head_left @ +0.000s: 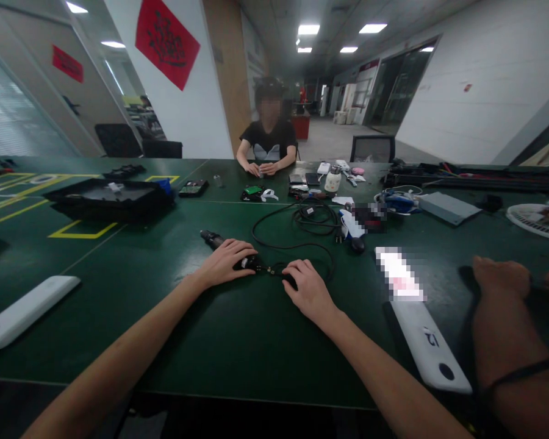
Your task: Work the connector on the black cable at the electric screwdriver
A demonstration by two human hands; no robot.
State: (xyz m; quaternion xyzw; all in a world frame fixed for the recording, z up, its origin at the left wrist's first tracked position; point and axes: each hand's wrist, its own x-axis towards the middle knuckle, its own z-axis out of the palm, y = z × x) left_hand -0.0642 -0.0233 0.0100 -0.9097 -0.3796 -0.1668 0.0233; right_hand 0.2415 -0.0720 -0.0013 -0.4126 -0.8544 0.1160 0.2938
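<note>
Plainly, a slim black tool (211,239) is lying on the green table (251,366), its narrow nose pointing toward ten o'clock and its body showing a white mark. Small brass-coloured bits (270,270) are glinting at its three o'clock end. The left hand's (231,262) thumb and fingers are clamping it; the right hand (308,289) is curling over a dark piece (290,280), grip impossible to tell.

The white bar (414,323) on the right bears dark handwritten-looking figures (430,338), apparently 12, turned askew. On the pillar, 1 red sheet (168,42) carries black brush-style characters, too unclear to make out. A smaller red sheet (68,63) on the left has marks too blurred to read. The black cord (293,246) has 1 white label (310,211), its print illegible.
</note>
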